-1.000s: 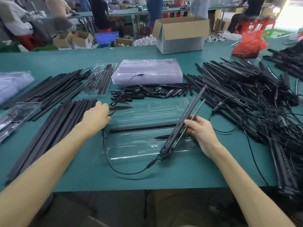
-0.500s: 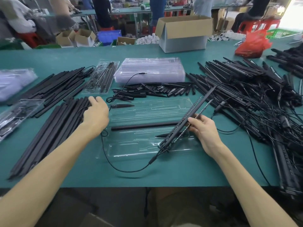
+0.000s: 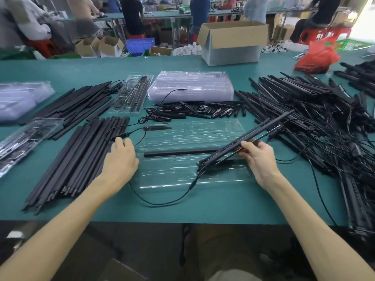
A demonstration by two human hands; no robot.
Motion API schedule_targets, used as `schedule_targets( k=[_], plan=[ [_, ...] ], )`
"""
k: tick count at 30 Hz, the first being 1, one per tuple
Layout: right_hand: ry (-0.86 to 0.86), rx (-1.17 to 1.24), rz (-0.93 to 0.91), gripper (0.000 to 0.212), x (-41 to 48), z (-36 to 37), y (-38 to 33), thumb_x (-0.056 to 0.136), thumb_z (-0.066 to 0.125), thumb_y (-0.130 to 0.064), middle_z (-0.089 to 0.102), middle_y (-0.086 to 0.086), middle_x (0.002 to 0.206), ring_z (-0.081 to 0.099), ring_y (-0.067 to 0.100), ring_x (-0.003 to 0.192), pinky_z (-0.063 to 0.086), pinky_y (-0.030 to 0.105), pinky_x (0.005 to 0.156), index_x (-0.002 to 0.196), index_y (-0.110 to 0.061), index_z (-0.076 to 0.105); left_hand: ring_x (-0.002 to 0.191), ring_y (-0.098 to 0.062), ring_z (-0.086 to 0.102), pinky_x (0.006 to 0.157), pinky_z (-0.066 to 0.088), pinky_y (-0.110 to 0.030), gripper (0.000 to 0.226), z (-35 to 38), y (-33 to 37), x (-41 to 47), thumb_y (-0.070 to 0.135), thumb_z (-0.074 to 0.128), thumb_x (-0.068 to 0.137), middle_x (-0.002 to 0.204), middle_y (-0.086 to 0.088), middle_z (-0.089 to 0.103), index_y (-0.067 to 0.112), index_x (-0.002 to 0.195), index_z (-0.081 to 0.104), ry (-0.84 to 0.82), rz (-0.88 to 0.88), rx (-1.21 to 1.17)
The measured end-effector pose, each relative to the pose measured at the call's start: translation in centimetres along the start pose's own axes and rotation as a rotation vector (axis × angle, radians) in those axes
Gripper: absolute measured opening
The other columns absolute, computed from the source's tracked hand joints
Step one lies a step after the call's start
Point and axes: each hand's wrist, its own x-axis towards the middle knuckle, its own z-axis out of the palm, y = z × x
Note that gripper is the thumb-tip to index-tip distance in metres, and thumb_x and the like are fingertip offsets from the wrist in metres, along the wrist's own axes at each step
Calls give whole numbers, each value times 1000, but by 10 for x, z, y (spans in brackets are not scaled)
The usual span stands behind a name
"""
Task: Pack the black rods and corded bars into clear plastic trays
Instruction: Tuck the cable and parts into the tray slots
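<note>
Head camera: right hand (image 3: 257, 159) grasps a corded bar (image 3: 253, 133) between thumb and curled fingers, holding it tilted above the open clear tray (image 3: 192, 134), in which one black rod (image 3: 178, 153) lies lengthwise. Left hand (image 3: 121, 159) rests at the right edge of the black rod stack (image 3: 81, 159), just left of the tray; whether its fingers grasp anything cannot be determined.

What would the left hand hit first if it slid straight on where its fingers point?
Probably the thin black cord lying just beyond the fingertips of the left hand, at the edge of the black rods; depth is unclear.
</note>
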Motion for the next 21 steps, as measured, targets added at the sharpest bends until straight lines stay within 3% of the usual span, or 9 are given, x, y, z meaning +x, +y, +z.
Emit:
schedule_targets(
  k=[6, 8, 10, 13, 16, 18, 21],
  plan=[
    [15, 32, 14, 4, -3, 5, -6, 95, 64, -3, 73, 7, 81, 70, 19, 77, 59, 22, 69, 95, 1, 63, 97, -38, 42, 77, 31, -38, 30, -1, -14, -6, -16, 52, 81, 113, -23, 44, -1, 107, 51, 65, -19, 37],
    [19, 19, 2, 5, -6, 8, -8, 94, 65, -3, 73, 11, 86, 72, 22, 80, 59, 22, 70, 95, 2, 63, 101, -36, 44, 82, 31, -39, 30, -7, -4, -4, -12, 55, 84, 114, -19, 46, 1, 111, 57, 107, 33, -58],
    [14, -6, -20, 6, -9, 11, -11, 93, 67, -3, 74, 14, 89, 73, 24, 83, 59, 23, 72, 95, 1, 63, 102, -30, 51, 90, 34, -40, 18, -14, 15, -5, 5, 55, 97, 114, -12, 51, 7, 114, 61, 117, 141, -211],
    [-6, -8, -42, 9, -14, 17, -16, 91, 69, -4, 75, 14, 90, 74, 27, 86, 59, 24, 74, 96, 0, 63, 103, -18, 59, 106, 34, -40, 22, -23, 51, -11, 29, 53, 103, 118, -2, 56, 16, 118, 62, -16, 263, -455],
    [-41, -2, -49, 12, -18, 26, -23, 90, 70, -3, 74, 15, 91, 74, 28, 88, 60, 26, 77, 96, 2, 62, 122, -15, 54, 115, 30, -42, 36, -26, 83, -14, 36, 54, 102, 131, -1, 55, 17, 133, 56, -188, 364, -555],
    [-73, 19, -50, 12, -21, 31, -27, 89, 71, -3, 74, 14, 90, 74, 26, 87, 59, 24, 76, 96, 3, 64, 126, -15, 52, 116, 28, -43, 40, -25, 96, -13, 38, 54, 102, 133, -1, 55, 18, 137, 54, -242, 399, -562],
    [-97, 73, -38, 13, -27, 36, -31, 89, 71, -2, 74, 12, 87, 74, 24, 86, 58, 23, 76, 97, 5, 64, 111, -17, 60, 105, 42, -39, 34, -24, 99, -6, 35, 58, 100, 121, -1, 64, 16, 128, 61, -275, 389, -661]
  ],
)
